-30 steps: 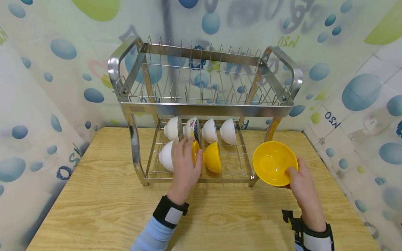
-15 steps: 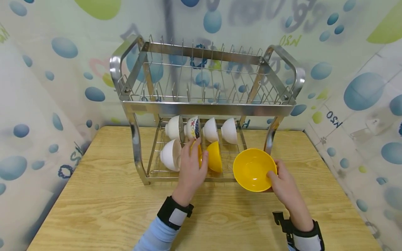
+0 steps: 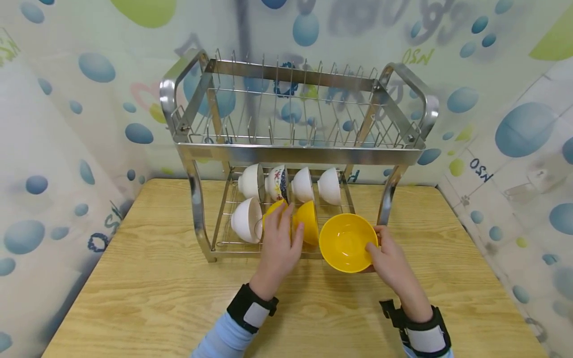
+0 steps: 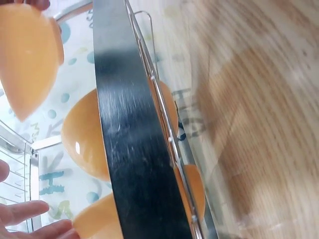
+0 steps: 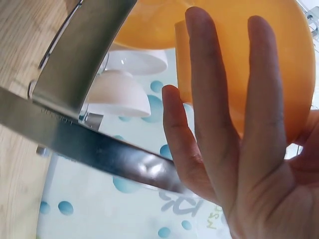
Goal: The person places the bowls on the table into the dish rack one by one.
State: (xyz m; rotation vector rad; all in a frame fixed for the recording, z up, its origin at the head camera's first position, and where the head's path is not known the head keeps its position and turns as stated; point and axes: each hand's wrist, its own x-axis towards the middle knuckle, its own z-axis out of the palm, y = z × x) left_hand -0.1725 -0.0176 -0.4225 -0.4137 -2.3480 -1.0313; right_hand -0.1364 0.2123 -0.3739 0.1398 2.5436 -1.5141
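Observation:
My right hand [image 3: 395,261] holds a yellow bowl [image 3: 346,243] by its right side, in front of the rack's lower right corner. The thumb lies inside the rim, and the right wrist view shows spread fingers [image 5: 266,94] behind the bowl wall. My left hand [image 3: 279,243] reaches into the lower tier, over a yellow bowl [image 3: 270,209] that it partly hides. In the left wrist view its fairly straight fingers [image 4: 30,211] reach the edge of a yellow bowl [image 4: 97,219]. Just right of that hand, another yellow bowl [image 3: 306,222] stands on its side.
A two-tier metal dish rack [image 3: 300,154] stands on the wooden table [image 3: 134,298]. White bowls [image 3: 247,220], [image 3: 330,186] and a flower-patterned bowl [image 3: 276,183] stand on their sides in the lower tier. A patterned curtain [image 3: 67,149] hangs behind.
My right hand has carried its yellow bowl left, towards the rack's front. The left hand has stayed at the lower tier, and the yellow bowl beneath it now looks tilted.

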